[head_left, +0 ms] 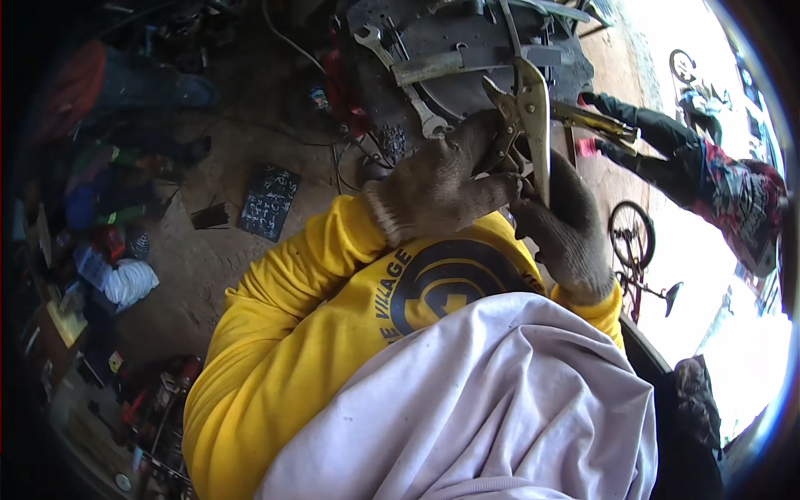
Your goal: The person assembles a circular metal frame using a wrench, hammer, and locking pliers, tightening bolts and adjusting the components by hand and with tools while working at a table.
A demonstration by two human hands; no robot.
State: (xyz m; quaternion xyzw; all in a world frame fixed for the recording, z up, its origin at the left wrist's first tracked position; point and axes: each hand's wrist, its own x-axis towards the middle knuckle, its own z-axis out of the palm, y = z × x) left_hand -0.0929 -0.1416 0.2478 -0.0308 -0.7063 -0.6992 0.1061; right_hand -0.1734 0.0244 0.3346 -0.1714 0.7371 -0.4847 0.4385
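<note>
Both my hands wear brownish knit gloves and are raised in front of my chest, close to a pair of metal locking pliers (534, 112). The pliers' jaws point up and away from me, and they stand apart. My left hand (442, 179) is closed around the pliers' left side, by the lower jaw and lever. The lower end of the long handle sits in my right hand (571, 229), whose fingers are curled. Glove fingers hide part of the lever and the adjusting end. Just beyond my left hand, an open-ended wrench (381, 52) lies on a dark workbench (575, 75).
A flat metal bar (437, 67) crosses the wrench. A yellow-and-dark tool (596, 121) extends past the bench's right edge. One person (733, 183) is at the right near a bicycle (632, 237); another (100, 187) is at the left. A written-on dark slate (269, 200) lies on the ground.
</note>
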